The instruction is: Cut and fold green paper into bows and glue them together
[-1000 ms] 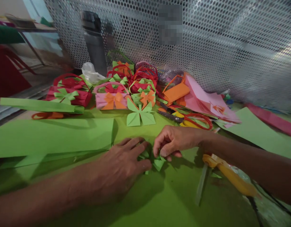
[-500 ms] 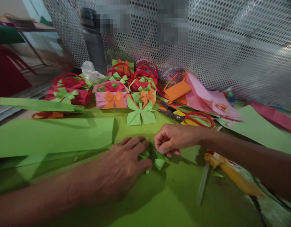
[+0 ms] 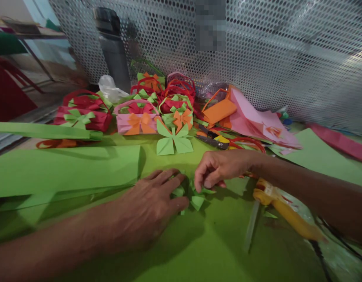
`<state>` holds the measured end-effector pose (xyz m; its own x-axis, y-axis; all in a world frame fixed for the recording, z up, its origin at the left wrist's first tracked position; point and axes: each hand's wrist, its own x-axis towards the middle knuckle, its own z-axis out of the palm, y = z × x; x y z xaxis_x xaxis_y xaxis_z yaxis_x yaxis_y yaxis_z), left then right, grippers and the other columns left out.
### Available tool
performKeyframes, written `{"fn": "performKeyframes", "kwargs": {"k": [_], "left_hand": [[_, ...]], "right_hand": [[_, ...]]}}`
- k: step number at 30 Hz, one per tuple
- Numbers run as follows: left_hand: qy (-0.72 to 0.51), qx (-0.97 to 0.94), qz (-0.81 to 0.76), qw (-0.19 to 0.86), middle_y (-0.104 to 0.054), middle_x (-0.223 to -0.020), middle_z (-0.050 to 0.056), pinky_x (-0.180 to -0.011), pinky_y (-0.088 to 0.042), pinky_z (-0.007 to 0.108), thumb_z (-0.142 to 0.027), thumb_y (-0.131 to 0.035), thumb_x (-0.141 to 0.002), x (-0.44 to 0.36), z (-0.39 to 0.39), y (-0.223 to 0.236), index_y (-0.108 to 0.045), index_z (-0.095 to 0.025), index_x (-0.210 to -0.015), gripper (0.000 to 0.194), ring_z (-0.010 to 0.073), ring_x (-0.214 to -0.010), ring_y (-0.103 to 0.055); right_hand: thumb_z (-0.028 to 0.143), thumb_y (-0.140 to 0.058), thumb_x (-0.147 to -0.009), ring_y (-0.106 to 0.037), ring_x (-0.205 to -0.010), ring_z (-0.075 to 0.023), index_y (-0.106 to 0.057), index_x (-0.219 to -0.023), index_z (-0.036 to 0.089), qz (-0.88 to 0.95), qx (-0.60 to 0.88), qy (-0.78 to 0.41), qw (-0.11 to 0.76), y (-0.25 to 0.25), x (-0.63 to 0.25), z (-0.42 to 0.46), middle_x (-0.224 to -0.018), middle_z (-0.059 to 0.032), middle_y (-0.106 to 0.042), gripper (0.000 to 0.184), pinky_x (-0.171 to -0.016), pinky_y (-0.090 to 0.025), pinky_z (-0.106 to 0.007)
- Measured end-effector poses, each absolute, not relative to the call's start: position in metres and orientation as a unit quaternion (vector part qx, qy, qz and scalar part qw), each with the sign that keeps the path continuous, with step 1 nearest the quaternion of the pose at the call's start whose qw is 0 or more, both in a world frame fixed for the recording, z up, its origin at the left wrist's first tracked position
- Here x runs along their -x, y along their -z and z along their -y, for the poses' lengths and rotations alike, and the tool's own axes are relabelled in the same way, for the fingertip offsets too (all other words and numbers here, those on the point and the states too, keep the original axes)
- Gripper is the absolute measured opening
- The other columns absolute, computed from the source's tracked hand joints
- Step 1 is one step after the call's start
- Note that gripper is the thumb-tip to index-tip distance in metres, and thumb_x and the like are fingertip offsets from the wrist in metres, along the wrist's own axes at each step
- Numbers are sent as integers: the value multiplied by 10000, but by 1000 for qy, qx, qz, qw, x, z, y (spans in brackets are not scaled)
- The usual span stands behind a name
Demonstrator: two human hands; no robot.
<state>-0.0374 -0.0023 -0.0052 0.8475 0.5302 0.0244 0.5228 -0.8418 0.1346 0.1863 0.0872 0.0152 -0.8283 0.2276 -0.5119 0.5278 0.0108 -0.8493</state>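
Two small folded green paper pieces lie on the green work surface (image 3: 216,243) in front of me. My left hand (image 3: 155,199) rests low over the left green paper piece (image 3: 178,191), its thumb and fingers curved around it. Just to the right, my right hand (image 3: 213,170) has its fingers bent in a pinch at the other green paper piece (image 3: 197,201); its fingertips partly cover that paper. Beyond both hands a flat green paper bow (image 3: 175,143) with pointed lobes leans near the finished paper bags.
Small paper handbags (image 3: 136,121) with bows stand in rows at the back. Scissors (image 3: 213,139) lie right of them. A yellow glue gun (image 3: 286,213) with a glue stick and cord is under my right forearm. Green sheets (image 3: 66,168) lie left; a dark bottle (image 3: 114,55) stands behind.
My right hand has shifted slightly up and right, its fingers a little looser over the green paper. My left hand stays in place. The view has moved slightly.
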Motion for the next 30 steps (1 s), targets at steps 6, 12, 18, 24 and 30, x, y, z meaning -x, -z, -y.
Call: {"fn": "performKeyframes", "kwargs": {"k": [6, 12, 18, 24, 30], "left_hand": [[-53, -960, -269, 54, -501, -1264, 146, -914, -426, 516, -154, -563, -748, 38, 2, 9, -597, -235, -1090, 353, 345, -1181, -442], [-47, -960, -270, 52, -515, -1235, 149, -913, -427, 523, -168, -567, -751, 38, 2, 8, -593, -236, -1091, 347, 345, -1160, -462], [-33, -960, -271, 65, -467, -1304, 178, -916, -413, 562, -157, -557, -748, 38, 2, 8, -578, -238, -1118, 379, 374, -1204, -433], [-39, -958, -274, 71, -438, -1348, 169, -945, -386, 573, -165, -551, -763, 39, 3, 12, -577, -254, -1108, 358, 372, -1246, -399], [-29, -957, -279, 73, -439, -1357, 148, -954, -389, 557, -167, -545, -774, 37, 2, 9, -604, -252, -1045, 290, 368, -1263, -382]], "right_hand": [[140, -664, -638, -503, -460, -46, -675, -745, 106, -668, -274, 681, 122, -12, -185, -88, -558, 45, -605, 112, -414, -426, -133], [174, -603, -682, -480, -425, -44, -619, -694, 127, -692, -317, 641, 97, -11, -179, -85, -531, 51, -585, 51, -414, -396, -148], [155, -568, -668, -438, -417, -48, -564, -640, 147, -721, -381, 568, 114, -22, -168, -76, -492, 68, -536, 29, -408, -350, -152], [143, -578, -641, -420, -431, -64, -555, -606, 154, -739, -406, 519, 140, -28, -163, -72, -487, 74, -513, 44, -412, -320, -175], [87, -524, -655, -399, -459, -72, -544, -565, 151, -783, -389, 455, 170, -38, -156, -67, -479, 70, -472, 112, -427, -285, -192]]}}
